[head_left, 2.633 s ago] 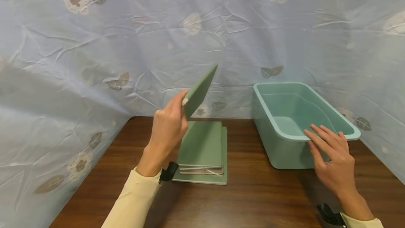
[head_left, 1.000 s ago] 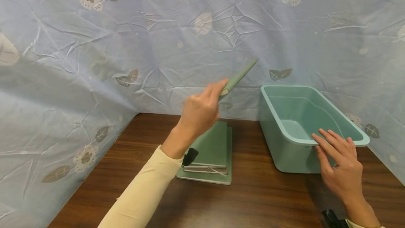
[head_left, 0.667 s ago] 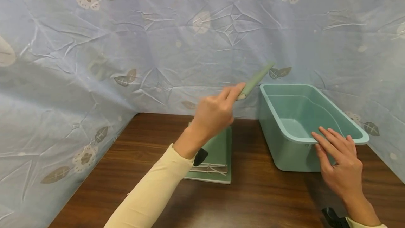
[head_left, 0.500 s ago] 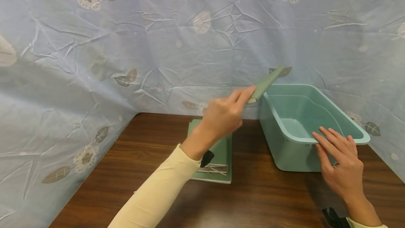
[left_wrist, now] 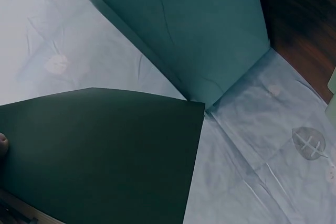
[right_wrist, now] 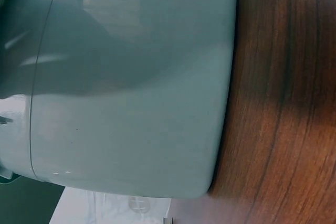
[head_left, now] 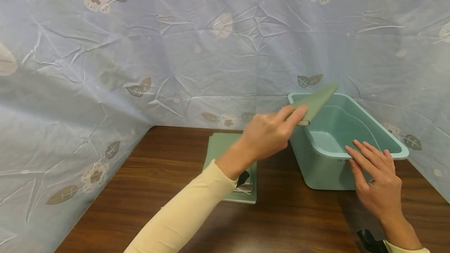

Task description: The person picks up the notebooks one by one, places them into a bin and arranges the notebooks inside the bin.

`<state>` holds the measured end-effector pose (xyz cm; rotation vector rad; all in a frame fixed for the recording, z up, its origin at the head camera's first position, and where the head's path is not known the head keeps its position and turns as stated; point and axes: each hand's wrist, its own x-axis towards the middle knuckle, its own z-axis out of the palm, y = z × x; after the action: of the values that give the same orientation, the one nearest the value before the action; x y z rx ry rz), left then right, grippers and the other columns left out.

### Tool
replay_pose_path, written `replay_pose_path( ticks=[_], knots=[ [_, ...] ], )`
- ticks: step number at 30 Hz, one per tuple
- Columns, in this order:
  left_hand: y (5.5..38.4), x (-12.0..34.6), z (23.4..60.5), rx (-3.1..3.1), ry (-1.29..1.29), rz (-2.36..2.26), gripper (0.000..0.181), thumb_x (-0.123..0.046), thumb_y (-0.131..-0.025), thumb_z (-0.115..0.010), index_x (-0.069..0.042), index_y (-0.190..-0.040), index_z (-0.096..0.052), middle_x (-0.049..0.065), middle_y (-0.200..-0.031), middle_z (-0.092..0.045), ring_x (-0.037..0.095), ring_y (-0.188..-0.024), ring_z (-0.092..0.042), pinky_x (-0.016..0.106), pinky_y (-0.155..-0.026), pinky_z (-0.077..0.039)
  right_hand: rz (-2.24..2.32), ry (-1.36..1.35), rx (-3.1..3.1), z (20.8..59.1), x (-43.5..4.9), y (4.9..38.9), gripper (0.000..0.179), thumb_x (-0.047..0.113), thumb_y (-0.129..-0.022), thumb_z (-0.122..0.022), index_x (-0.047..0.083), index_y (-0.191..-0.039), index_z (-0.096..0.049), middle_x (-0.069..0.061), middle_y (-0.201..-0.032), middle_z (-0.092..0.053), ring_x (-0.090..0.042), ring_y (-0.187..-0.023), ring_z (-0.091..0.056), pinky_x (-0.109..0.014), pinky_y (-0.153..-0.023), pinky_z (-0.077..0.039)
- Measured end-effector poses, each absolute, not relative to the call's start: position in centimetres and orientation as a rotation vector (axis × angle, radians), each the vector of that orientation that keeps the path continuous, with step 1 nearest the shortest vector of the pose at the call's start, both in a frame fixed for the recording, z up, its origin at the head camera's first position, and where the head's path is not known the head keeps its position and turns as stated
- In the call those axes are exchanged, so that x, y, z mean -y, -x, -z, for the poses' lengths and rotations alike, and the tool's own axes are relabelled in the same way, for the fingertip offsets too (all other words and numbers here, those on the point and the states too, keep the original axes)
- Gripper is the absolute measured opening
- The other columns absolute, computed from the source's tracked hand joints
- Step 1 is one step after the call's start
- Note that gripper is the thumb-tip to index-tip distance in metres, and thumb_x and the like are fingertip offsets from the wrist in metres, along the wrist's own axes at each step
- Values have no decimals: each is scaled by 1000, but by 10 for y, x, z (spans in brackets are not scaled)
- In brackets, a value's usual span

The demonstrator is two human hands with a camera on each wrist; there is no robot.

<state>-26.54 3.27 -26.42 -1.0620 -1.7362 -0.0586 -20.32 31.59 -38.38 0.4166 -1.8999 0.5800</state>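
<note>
My left hand [head_left: 268, 132] grips a green notebook [head_left: 319, 100] by its near end. The notebook tilts up and away, overlapping the left rim of a teal plastic bin [head_left: 327, 173] in the head view. In the left wrist view the notebook's dark green cover [left_wrist: 110, 156] fills the lower left, with a fingertip at its edge. My right hand [head_left: 379, 180] rests its extended fingers on the bin's near rim. The right wrist view shows the bin's outer wall [right_wrist: 131, 108], with that hand mostly out of frame. Inside the bin, the visible part of the floor is bare.
A stack of green notebooks [head_left: 222, 141], tied with pale string at the near end, lies on the brown wooden table [head_left: 168, 167], partly hidden by my left forearm. A pale floral sheet [head_left: 197, 61] hangs behind and along both sides.
My left hand has carried the notebook rightward from above the stack to the bin's left rim, lowering it and turning its cover into view. The right hand stays on the rim.
</note>
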Motion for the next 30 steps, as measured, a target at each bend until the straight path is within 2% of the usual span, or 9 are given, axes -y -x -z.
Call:
replay_pose_path(
  ticks=[8,16,22,30],
  knots=[
    [271,-39,262,1754,1090,23,37,-2,-97,-34,-13,-124,-58,0,-103,-66,11,-45,-51,24,-39,-39,-581,-414,1903,383,-315,202,33,32,-98,-61,9,-117,-74,-14,-128,-67,-16,-134,-52,-52,-120,-25],
    [276,-39,261,1740,1104,-84,29,-18,-107,-33,-16,-121,-58,-3,-93,-60,11,-43,-44,25,-40,-43,-590,-416,1887,382,-312,202,34,33,-98,-60,8,-116,-74,-15,-127,-67,-17,-133,-53,-51,-120,-25],
    [281,-38,261,1718,1141,-136,37,-5,-101,-30,-17,-122,-58,-3,-91,-60,11,-43,-38,24,-39,-41,-581,-422,1887,382,-312,203,35,34,-98,-60,8,-116,-74,-15,-127,-67,-18,-133,-53,-51,-119,-25],
    [289,-35,262,1708,1232,-210,41,1,-97,-29,-20,-120,-55,-3,-95,-60,13,-46,-43,25,-40,-40,-571,-418,1898,383,-312,203,35,35,-99,-59,9,-118,-73,-14,-128,-67,-18,-134,-52,-51,-120,-25]
  ],
)
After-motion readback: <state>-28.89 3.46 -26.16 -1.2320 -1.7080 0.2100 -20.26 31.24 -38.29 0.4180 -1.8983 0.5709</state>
